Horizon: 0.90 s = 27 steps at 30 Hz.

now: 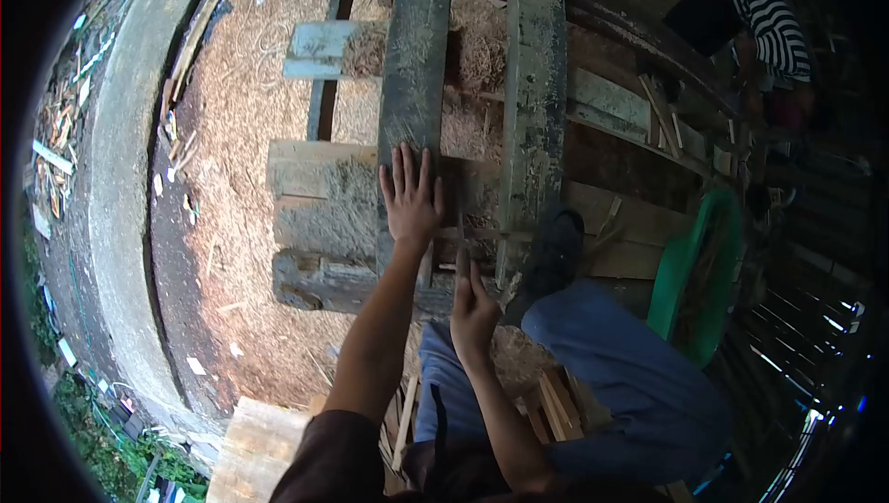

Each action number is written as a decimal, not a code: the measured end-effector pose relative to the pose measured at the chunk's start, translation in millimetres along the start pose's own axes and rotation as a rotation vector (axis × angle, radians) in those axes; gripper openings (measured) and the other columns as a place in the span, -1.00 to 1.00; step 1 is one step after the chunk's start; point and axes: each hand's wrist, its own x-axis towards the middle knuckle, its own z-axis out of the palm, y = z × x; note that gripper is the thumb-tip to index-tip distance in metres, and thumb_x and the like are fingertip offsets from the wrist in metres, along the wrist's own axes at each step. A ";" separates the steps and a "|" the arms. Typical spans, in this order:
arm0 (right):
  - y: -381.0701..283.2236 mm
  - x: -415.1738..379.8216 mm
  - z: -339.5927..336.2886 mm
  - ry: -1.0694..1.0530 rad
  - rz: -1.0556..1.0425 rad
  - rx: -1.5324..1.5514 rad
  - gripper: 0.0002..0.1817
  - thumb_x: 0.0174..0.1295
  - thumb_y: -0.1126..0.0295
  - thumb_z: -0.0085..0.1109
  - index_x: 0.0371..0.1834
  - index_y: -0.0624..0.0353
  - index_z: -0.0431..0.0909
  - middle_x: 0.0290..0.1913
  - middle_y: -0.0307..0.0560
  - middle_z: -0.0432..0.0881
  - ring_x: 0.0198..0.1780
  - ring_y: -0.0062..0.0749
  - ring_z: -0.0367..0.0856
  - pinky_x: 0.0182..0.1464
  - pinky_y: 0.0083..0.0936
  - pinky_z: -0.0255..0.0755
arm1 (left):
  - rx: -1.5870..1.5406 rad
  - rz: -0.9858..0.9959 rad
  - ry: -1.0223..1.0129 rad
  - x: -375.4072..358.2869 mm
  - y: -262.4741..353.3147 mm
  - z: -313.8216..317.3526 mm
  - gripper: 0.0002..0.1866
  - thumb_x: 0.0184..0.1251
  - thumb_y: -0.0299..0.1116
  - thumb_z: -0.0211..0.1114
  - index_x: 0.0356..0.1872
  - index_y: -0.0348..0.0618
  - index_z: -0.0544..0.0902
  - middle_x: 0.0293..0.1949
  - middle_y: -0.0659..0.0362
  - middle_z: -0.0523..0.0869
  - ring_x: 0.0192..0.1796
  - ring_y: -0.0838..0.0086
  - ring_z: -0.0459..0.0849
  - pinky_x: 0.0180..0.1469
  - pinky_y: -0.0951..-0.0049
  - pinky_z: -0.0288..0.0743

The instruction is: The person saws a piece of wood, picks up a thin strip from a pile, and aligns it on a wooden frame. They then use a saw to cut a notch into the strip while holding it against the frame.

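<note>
My left hand lies flat with its fingers spread on a long, weathered grey plank. Just right of it, my right hand is closed around a slim, narrow-bladed hand tool that points away from me. Its blade overlaps the gap between this plank and a second long, scuffed plank. The exact kind of tool cannot be made out. Both planks rest across rough cross boards with shavings on them.
Wood shavings cover the ground. A green plastic chair is on the right. My shoe rests by the second plank. A person in a striped shirt bends over at upper right. A concrete ledge runs along the left.
</note>
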 end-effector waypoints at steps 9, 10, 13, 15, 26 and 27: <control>20.8 -50.9 -19.8 0.016 0.031 0.122 -0.48 0.69 0.21 0.03 0.51 0.38 0.47 0.13 0.16 0.81 -0.03 -0.47 0.81 -0.09 -0.51 0.61 | 0.024 0.008 0.006 13.8 -3.9 -2.6 -0.35 0.66 0.00 0.02 0.67 0.07 0.29 0.72 -0.07 0.11 0.77 0.08 -0.02 0.74 -0.11 -0.25; 11.5 -23.3 -10.7 -0.028 0.072 0.085 -0.48 0.69 0.21 0.04 0.50 0.40 0.48 0.15 0.16 0.80 -0.05 -0.50 0.80 -0.10 -0.54 0.61 | 0.016 -0.001 0.001 7.8 -2.4 -0.9 -0.35 0.65 0.00 0.02 0.67 0.07 0.29 0.72 -0.07 0.10 0.77 0.08 -0.02 0.74 -0.11 -0.25; 21.3 -28.0 -6.9 0.004 0.069 0.100 -0.49 0.67 0.21 0.07 0.45 0.41 0.52 0.07 0.23 0.81 -0.08 -0.42 0.82 -0.12 -0.50 0.61 | -0.006 -0.007 0.006 7.9 -3.2 0.8 -0.34 0.65 0.00 0.02 0.67 0.07 0.28 0.72 -0.07 0.11 0.77 0.09 -0.02 0.74 -0.11 -0.26; 26.0 -60.7 -27.9 0.031 0.014 0.151 -0.50 0.65 0.18 0.09 0.41 0.38 0.56 -0.03 0.29 0.83 -0.08 -0.35 0.84 -0.14 -0.43 0.61 | -0.006 -0.012 0.012 10.9 -5.3 -0.1 -0.34 0.65 0.01 0.02 0.68 0.08 0.27 0.73 -0.06 0.10 0.77 0.09 -0.02 0.74 -0.11 -0.27; 35.5 -66.7 -18.1 0.074 -0.083 0.170 -0.48 0.68 0.16 0.03 0.41 0.41 0.55 -0.33 0.27 0.71 -0.30 -0.27 0.74 -0.23 -0.28 0.52 | -0.002 -0.018 -0.014 5.1 -0.2 -0.9 -0.35 0.67 0.01 -0.04 0.68 0.07 0.27 0.74 -0.03 0.08 0.78 0.12 -0.05 0.75 -0.10 -0.29; 20.1 -42.4 -11.9 0.055 -0.041 0.097 -0.48 0.68 0.17 0.02 0.42 0.41 0.55 -0.25 0.28 0.75 -0.23 -0.27 0.78 -0.18 -0.31 0.55 | 0.013 -0.010 -0.008 5.0 -0.7 -0.1 -0.34 0.66 0.02 -0.01 0.68 0.08 0.27 0.74 -0.03 0.08 0.78 0.11 -0.04 0.75 -0.11 -0.28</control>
